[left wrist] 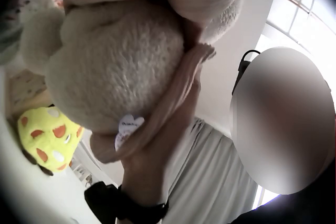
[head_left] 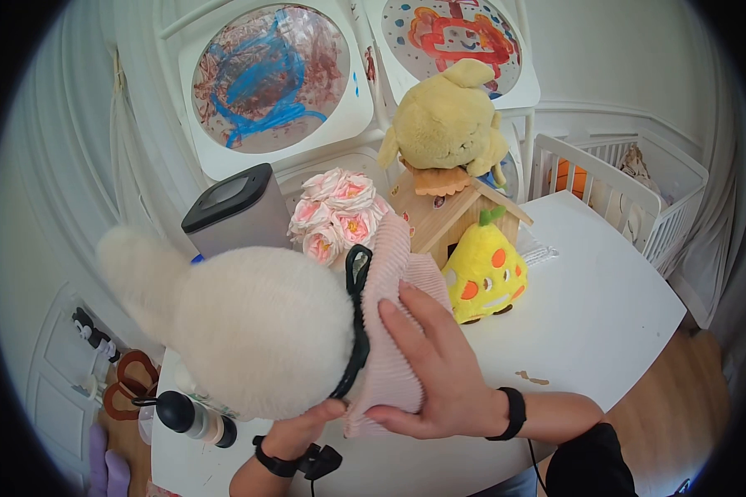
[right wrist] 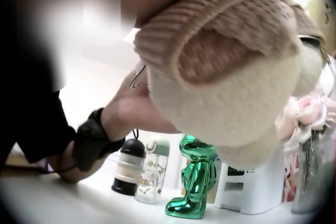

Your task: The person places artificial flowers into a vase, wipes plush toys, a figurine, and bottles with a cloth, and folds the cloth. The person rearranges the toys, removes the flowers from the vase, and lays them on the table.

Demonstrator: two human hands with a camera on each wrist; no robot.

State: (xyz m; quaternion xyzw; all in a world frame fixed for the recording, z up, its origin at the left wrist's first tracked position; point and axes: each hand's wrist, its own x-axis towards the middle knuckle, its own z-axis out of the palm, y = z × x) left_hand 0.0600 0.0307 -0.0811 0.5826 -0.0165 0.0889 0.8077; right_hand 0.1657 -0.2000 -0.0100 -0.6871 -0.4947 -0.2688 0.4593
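Observation:
A white plush bunny point(head_left: 261, 331) is held sideways above the table, its head and an ear pointing left in the head view. It wears a pink ribbed knit garment point(head_left: 389, 282), with a black ribbon bow point(head_left: 358, 282) at the neck. My left hand point(head_left: 304, 429) grips the bunny from below, mostly hidden behind it. Over the garment spreads my right hand point(head_left: 443, 373), fingers across the ribbing and thumb at the lower edge. The left wrist view shows the bunny's furry underside point(left wrist: 121, 66) with a white tag point(left wrist: 127, 129) beside the hem point(left wrist: 168, 111).
On the white table point(head_left: 605, 290) stand a yellow pear plush point(head_left: 489, 277), a wooden house point(head_left: 435, 215) topped by a tan plush point(head_left: 443, 120), pink flowers point(head_left: 340, 211) and a grey box point(head_left: 236, 211). Bottles point(right wrist: 130, 166) and a shiny green figurine point(right wrist: 197, 179) stand near the left.

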